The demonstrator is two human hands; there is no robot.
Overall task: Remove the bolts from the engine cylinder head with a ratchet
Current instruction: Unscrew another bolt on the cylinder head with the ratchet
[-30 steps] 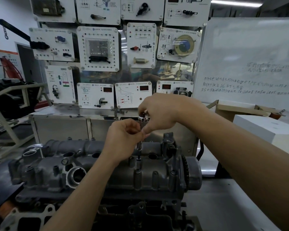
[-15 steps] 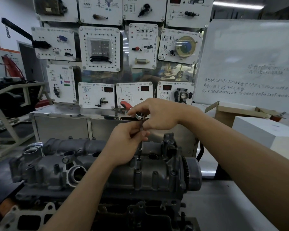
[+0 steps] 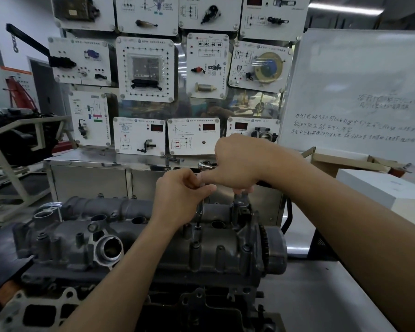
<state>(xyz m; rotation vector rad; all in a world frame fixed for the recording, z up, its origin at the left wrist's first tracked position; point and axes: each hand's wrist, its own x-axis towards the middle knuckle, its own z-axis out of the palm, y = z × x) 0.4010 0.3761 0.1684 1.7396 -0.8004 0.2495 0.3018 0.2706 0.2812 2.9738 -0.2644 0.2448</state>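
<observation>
A dark grey engine cylinder head [image 3: 141,238] fills the lower middle of the head view. A chrome ratchet [image 3: 206,165] stands over it on a thin extension bar [image 3: 199,212] that runs down to a bolt boss near the head's right end. My right hand [image 3: 240,166] grips the ratchet's handle, which is mostly hidden under the palm. My left hand [image 3: 180,197] pinches the upper part of the extension bar just under the ratchet head. Several bolt bosses [image 3: 194,248] line the near edge of the head.
A toothed sprocket [image 3: 264,238] and round cover sit at the head's right end. Behind stands a metal cabinet [image 3: 89,178] with a board of white demo panels. A whiteboard [image 3: 359,92], a cardboard box [image 3: 345,161] and a white box [image 3: 381,185] are at right.
My right hand has swung the ratchet handle from the left side round to the right. My left hand has kept its pinch on the extension bar. The red handle tip is no longer visible.
</observation>
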